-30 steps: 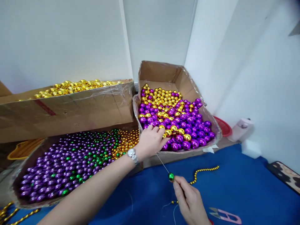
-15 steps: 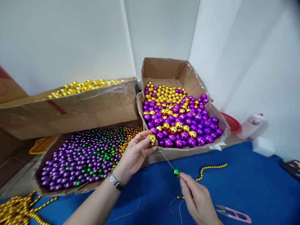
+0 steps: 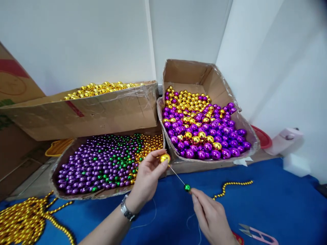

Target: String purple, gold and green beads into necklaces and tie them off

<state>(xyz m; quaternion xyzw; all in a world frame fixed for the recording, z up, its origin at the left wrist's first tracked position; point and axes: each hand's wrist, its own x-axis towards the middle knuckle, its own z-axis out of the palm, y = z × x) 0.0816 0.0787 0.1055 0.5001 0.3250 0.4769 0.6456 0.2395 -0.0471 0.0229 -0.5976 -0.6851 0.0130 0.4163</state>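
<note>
The left hand pinches a gold bead between thumb and fingertips, at the far end of a thin needle. The right hand grips the needle's near end in closed fingers, just behind a green bead already on it; a faint thread trails from there toward the near edge.

Just beyond the left hand, a shallow box holds small purple beads mixed with green, with gold ones at its right end. To its right, a taller open box holds larger purple and gold beads, heaped to its near rim. Behind the shallow box, a third box is topped with gold beads.

The blue tabletop lies open to the right, apart from a short gold strand and pink snips at the near edge. A heap of gold strands is cut off at the near left. A red lid and a pale object by the right wall are hard to identify.
</note>
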